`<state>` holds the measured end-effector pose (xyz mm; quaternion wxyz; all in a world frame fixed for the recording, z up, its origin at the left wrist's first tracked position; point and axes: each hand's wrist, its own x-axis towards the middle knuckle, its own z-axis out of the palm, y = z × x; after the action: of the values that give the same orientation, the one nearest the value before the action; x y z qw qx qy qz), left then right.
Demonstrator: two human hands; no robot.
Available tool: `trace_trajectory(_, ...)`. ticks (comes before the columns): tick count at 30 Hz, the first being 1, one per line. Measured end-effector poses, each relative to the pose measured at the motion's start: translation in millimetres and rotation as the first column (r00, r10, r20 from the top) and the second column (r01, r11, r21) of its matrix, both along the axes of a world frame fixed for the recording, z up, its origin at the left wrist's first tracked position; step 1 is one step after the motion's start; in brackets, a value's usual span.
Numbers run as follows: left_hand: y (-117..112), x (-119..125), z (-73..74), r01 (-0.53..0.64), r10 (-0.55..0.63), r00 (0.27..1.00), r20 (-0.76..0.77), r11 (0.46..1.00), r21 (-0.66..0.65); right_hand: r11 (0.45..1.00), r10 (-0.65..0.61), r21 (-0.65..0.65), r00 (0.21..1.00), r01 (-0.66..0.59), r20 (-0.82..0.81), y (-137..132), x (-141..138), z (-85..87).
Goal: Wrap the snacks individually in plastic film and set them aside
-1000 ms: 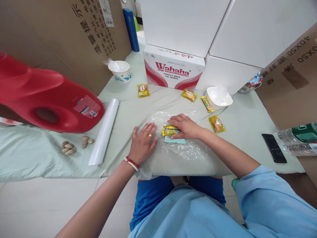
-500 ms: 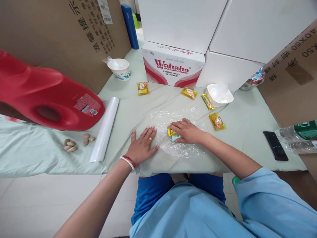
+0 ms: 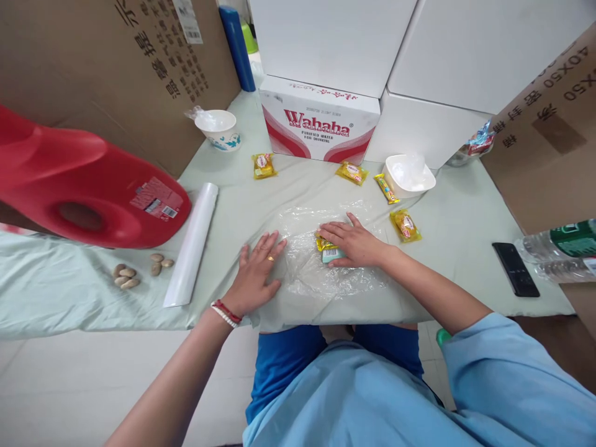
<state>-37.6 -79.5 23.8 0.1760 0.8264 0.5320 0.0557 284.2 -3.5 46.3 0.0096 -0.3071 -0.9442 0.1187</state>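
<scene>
A crinkled clear plastic sheet (image 3: 298,279) lies spread in front of me. On it sit a yellow snack packet (image 3: 326,242) and a small pale green box (image 3: 332,255) with a barcode, partly hidden under my right hand (image 3: 356,244). That hand's fingers lie over the packet and its thumb is at the box's near side; the little finger sticks out. My left hand (image 3: 258,270), with a ring and bracelets, rests palm down at the sheet's left edge, fingers apart and holding nothing.
Wrapped yellow snacks (image 3: 405,225) lie around the sheet. A white bowl (image 3: 410,176) and paper cup (image 3: 218,129) stand behind. Left are a plastic roll (image 3: 192,245), brown stones (image 3: 125,276) and a red jug (image 3: 93,186); right, a phone (image 3: 516,269) and bottles (image 3: 565,242). Boxes (image 3: 321,121) line the back.
My left hand has slid a little left, away from the middle of the plastic sheet. My right hand stays over the packet and box, its little finger now spread wider.
</scene>
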Motion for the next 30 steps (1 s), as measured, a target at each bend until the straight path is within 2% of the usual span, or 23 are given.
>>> trace_trajectory(2, -3.0, 2.9, 7.9, 0.052, -0.055, 0.998, 0.024, 0.994, 0.091, 1.0, -0.021, 0.015, 0.998, 0.021, -0.053, -0.2, 2.6, 5.6)
trace_trajectory(4, -6.7, 9.1, 16.8, 0.16, -0.165, 0.986, 0.035, 0.979, 0.123, 0.998, -0.056, 0.033, 0.989, 0.061, -0.138, -2.8, 8.9, 13.2)
trace_trajectory(7, -14.9, 17.6, 25.3, 0.336, -0.341, 0.936, 0.087, 0.939, 0.067, 0.993, -0.117, -0.003, 0.956, 0.121, -0.269, -19.5, 29.6, 23.2)
trace_trajectory(9, -22.0, 18.8, 23.8, 0.393, -0.393, 0.909, 0.14, 0.919, 0.025, 0.988, -0.15, -0.082, 0.94, 0.131, -0.306, -41.9, 50.1, 23.7)
trace_trajectory(11, -29.3, 16.5, 16.0, 0.392, -0.384, 0.906, 0.181, 0.92, -0.01, 0.976, -0.181, -0.174, 0.938, 0.134, -0.295, -70.3, 71.8, 15.9)
trace_trajectory(13, -35.2, 13.0, 4.5, 0.352, -0.337, 0.918, 0.208, 0.935, -0.035, 0.957, -0.234, -0.234, 0.931, 0.17, -0.281, -98.2, 89.5, 0.6)
trace_trajectory(15, -38.3, 10.4, -6.1, 0.306, -0.287, 0.929, 0.234, 0.951, -0.049, 0.938, -0.314, -0.248, 0.899, 0.243, -0.305, -118.9, 99.4, -17.8)
trace_trajectory(17, -38.2, 9.5, -12.2, 0.265, -0.242, 0.933, 0.265, 0.963, -0.055, 0.922, -0.376, -0.232, 0.854, 0.309, -0.359, -128.3, 101.4, -32.8)
trace_trajectory(19, -34.7, 9.7, -12.2, 0.23, -0.201, 0.933, 0.299, 0.971, -0.065, 0.918, -0.394, -0.215, 0.828, 0.333, -0.4, -126.4, 99.1, -39.1)
trace_trajectory(21, -28.1, 9.9, -6.8, 0.19, -0.153, 0.931, 0.331, 0.978, -0.082, 0.923, -0.383, -0.213, 0.823, 0.321, -0.42, -115.3, 96.6, -35.0)
trace_trajectory(27, 5.1, 9.6, 16.5, -0.032, 0.068, 0.884, 0.462, 0.996, -0.086, 0.909, -0.404, -0.278, 0.823, 0.312, -0.4, -55.1, 97.7, 5.7)
trace_trajectory(30, 27.7, 14.3, 21.1, -0.159, 0.177, 0.855, 0.488, 0.984, -0.078, 0.88, -0.458, -0.325, 0.798, 0.346, -0.391, -23.1, 96.3, 16.8)
